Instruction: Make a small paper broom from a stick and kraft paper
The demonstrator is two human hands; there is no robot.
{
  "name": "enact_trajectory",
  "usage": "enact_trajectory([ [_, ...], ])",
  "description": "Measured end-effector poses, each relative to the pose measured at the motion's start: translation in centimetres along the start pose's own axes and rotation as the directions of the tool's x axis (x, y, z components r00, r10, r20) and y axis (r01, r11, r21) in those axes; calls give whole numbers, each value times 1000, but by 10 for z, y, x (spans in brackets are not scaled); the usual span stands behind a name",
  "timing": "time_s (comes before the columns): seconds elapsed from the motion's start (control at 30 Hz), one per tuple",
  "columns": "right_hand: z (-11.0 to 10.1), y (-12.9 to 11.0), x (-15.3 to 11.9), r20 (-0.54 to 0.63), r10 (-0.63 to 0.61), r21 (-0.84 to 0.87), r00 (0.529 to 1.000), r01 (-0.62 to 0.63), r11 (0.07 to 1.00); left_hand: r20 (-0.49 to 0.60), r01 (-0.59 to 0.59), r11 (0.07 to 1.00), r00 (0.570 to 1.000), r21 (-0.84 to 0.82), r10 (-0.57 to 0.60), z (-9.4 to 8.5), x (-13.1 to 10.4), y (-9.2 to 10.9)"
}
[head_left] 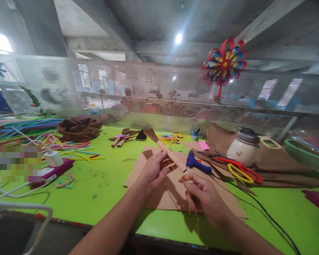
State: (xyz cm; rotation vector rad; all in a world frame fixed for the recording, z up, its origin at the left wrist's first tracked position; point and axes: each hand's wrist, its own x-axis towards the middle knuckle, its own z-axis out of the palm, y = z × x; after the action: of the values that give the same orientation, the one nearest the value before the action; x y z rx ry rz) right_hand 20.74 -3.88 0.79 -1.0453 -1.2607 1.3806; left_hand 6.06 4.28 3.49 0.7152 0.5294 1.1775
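2 in view | left hand (157,170): part-curled, holding brown fringed tube (172,157) | right hand (202,194): pinching yellow string (187,193)

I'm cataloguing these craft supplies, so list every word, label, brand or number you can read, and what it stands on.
No text can be read.
Cream jug: small mark on its front, too blurred to read.
Small blue jar: label too small to read.
Blue glue gun: no lettering can be made out.

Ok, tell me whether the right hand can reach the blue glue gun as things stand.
Probably yes: the blue glue gun lies just beyond the right hand, its handle uncovered, though that hand holds yellow strands.
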Motion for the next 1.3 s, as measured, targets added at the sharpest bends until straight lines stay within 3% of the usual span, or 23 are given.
enact_trajectory([
  [0.2,1,-7,-8,-23,-1,162,1000,5,987,81,-17,999,997,34,15,-2,0,-2],
  [0.63,-4,4,-12,-17,-40,112,999,41,993,134,-10,998,991,61,2,1,-5,-1],
  [0.77,-6,3,-15,-25,-35,109,999,37,993,99,-34,998,995,50,29,3,-5,-1],
  [1.1,-16,10,-20,11,-5,15,1000,5,1000,115,-33,997,993,73,24,3,-6,-2],
  [1.3,-19,7,-27,61,15,-153,998,-5,988,98,-32,997,995,69,25,2,-5,-2],
])
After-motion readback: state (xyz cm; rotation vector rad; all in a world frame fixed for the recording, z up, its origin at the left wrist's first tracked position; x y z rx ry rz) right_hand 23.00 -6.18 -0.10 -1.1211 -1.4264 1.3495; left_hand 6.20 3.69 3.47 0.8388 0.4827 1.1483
